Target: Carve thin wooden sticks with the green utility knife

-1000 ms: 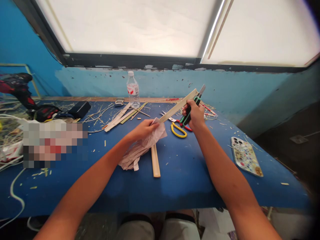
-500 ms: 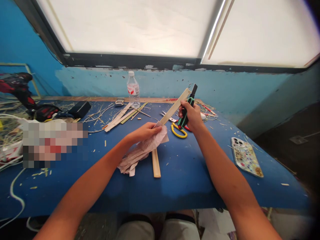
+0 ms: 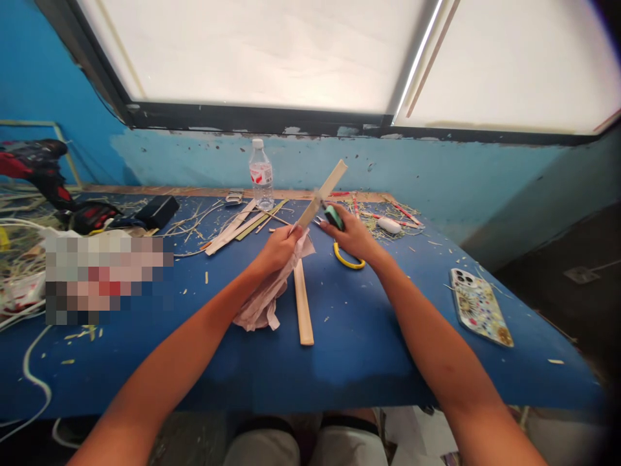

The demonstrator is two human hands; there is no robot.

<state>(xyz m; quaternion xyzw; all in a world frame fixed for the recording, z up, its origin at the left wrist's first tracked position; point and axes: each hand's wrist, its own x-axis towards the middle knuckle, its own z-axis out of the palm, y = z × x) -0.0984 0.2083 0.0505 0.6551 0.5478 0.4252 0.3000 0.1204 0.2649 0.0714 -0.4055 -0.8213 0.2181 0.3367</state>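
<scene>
My left hand is closed around the lower part of a pale bamboo strip, which slants up and away to the right. Crumpled pinkish paper is bunched under that hand, round the strip's lower end. In my right hand is a green and black utility knife, its blurred front end against the strip's middle. A second bamboo strip lies on the table below the paper. Beneath my right hand is a pair of scissors with a yellow handle, partly hidden.
A water bottle stands near the wall beside several flat strips. A phone lies on the right of the blue table, a white mouse-shaped object farther back. On the left are a cordless drill, a black box and shavings.
My right hand has moved left and tilted the knife from upright to across the strip. My left hand has shifted slightly left with the strip and paper, and the strip's top has moved left.
</scene>
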